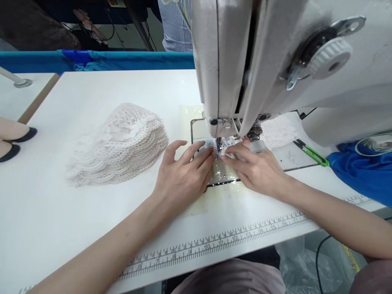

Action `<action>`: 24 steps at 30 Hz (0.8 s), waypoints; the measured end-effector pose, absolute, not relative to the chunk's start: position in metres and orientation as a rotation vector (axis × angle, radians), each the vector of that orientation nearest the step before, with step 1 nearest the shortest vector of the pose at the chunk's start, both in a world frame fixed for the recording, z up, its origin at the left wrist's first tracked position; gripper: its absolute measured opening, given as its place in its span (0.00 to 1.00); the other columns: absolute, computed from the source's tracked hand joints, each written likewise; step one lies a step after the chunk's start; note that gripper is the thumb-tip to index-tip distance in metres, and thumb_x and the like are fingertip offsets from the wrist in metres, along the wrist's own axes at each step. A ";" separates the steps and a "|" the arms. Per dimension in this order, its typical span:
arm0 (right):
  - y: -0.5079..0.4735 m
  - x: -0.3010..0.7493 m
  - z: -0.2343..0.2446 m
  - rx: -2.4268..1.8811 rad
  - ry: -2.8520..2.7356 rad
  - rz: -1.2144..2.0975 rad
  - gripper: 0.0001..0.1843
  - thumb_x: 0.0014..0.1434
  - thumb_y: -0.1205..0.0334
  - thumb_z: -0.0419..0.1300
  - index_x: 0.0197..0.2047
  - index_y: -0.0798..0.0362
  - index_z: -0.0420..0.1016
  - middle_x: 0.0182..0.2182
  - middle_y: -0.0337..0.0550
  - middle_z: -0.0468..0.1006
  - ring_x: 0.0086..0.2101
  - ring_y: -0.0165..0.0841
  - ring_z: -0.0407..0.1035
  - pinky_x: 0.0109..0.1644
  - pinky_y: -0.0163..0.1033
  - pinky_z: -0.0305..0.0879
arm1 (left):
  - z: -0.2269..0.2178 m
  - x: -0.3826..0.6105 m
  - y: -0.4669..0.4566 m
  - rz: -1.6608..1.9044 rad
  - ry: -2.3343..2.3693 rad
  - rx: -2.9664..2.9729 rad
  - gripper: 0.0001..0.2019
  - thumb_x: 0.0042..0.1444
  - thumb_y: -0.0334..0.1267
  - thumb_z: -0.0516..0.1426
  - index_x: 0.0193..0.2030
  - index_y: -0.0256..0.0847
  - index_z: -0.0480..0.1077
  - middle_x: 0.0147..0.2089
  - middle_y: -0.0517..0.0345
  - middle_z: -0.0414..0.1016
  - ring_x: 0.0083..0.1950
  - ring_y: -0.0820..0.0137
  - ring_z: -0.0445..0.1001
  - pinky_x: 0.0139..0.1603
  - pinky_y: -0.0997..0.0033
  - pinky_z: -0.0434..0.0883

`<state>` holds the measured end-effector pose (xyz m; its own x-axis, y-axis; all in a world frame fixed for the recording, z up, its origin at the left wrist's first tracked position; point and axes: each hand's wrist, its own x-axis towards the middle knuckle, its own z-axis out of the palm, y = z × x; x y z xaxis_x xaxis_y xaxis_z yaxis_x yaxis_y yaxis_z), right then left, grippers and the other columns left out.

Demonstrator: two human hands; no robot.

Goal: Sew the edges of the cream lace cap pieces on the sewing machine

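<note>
A white sewing machine fills the upper right. Under its needle lies a small piece of white lace on the metal plate. My left hand lies flat with fingers stretched out, fingertips pressing the lace from the left of the needle. My right hand rests on the plate at the right of the needle, fingers together and pinching the lace's edge. To the left of my left hand sits a stack of white lace pieces on the white table.
Green-handled thread snips lie right of the plate. Blue fabric sits at the far right. A ruler strip runs along the table's front edge. Another person's striped shirt shows behind a blue rail.
</note>
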<state>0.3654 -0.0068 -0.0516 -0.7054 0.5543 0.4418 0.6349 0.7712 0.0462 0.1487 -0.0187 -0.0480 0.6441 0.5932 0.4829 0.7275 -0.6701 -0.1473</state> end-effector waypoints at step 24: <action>-0.003 0.364 -0.050 -0.982 -2.590 -0.432 0.19 0.62 0.73 0.50 0.51 0.52 0.76 0.47 0.44 0.79 0.47 0.38 0.68 0.57 0.52 0.64 | -0.054 0.152 -0.012 -0.565 -1.206 -2.532 0.15 0.64 0.33 0.50 0.54 0.38 0.71 0.55 0.53 0.76 0.57 0.58 0.73 0.58 0.48 0.61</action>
<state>0.3637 -0.0028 -0.0503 -0.7047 0.5780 0.4115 0.6802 0.7153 0.1603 0.1516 -0.0123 -0.0541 0.5750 0.6768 0.4596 0.7864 -0.6122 -0.0824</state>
